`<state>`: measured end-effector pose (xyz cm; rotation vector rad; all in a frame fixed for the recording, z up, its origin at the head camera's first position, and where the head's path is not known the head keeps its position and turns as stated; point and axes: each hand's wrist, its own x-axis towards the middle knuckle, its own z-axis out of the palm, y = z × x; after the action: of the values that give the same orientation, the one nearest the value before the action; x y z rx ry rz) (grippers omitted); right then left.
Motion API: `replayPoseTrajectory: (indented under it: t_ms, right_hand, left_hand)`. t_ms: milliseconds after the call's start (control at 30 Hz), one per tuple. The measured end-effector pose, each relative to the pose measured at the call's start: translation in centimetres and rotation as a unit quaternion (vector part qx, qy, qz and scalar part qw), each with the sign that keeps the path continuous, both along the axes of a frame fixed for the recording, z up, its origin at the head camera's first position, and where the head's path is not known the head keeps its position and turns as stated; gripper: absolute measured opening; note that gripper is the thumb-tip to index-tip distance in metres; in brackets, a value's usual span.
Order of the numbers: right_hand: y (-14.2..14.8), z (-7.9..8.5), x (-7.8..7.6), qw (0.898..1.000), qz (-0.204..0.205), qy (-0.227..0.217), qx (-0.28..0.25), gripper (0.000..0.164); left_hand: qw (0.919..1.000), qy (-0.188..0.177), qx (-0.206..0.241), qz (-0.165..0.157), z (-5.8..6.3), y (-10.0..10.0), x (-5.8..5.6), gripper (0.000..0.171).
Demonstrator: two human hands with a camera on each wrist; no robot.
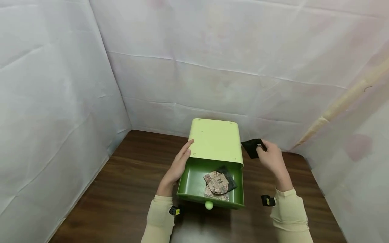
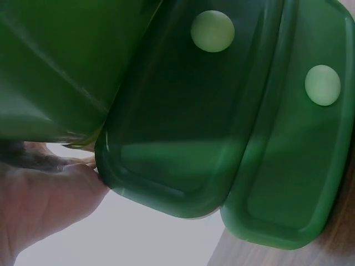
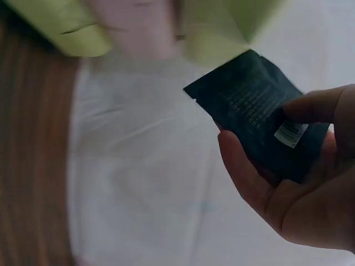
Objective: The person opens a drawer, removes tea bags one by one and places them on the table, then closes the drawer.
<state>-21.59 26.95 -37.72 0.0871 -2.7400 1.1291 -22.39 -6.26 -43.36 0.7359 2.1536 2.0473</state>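
A small chest of drawers with a pale green top (image 1: pixel 215 139) stands on the table, its top drawer (image 1: pixel 194 177) pulled out. Inside that drawer lie floral-patterned paper packets (image 1: pixel 218 182) and a black packet (image 1: pixel 231 181), partly overlapping. My left hand (image 1: pixel 176 168) rests against the left side of the chest, its fingers stretched along the top edge. To the right of the chest, my right hand (image 1: pixel 271 158) pinches a flat black sachet (image 3: pixel 255 105) between thumb and fingers. Printed lines and a white barcode label (image 3: pixel 290 133) show on the sachet's face.
Two pushed-in green drawer fronts (image 2: pixel 183 111) with round pale knobs (image 2: pixel 213 31) appear in the left wrist view. Dark wooden tabletop (image 1: pixel 121 189) surrounds the chest. White cloth walls (image 1: pixel 212 84) rise behind and at both sides.
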Motion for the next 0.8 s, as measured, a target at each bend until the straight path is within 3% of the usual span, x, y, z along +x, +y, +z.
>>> replayPoseTrajectory:
  t_ms: [200, 500, 633, 800]
  right_hand:
    - [1.2, -5.4, -1.5, 0.998, -0.047, -0.013, 0.026, 0.034]
    - [1.3, -12.4, -5.0, 0.999, -0.012, -0.013, 0.042, 0.033]
    - [1.7, -14.4, -5.6, 0.998, -0.004, -0.022, 0.053, 0.036]
    - [2.3, -15.4, -6.0, 0.997, 0.001, -0.017, 0.071, 0.036]
  left_hand:
    - [0.9999, -0.004, -0.011, -0.009, 0.3, 0.0, 0.0, 0.046]
    - [0.9999, 0.002, 0.006, 0.011, 0.1, -0.3, 0.3, 0.046]
    - [1.0, -0.001, 0.006, 0.006, -0.1, -0.1, 0.2, 0.046]
    - [0.9999, 0.006, 0.007, 0.004, 0.0, 0.4, -0.2, 0.046]
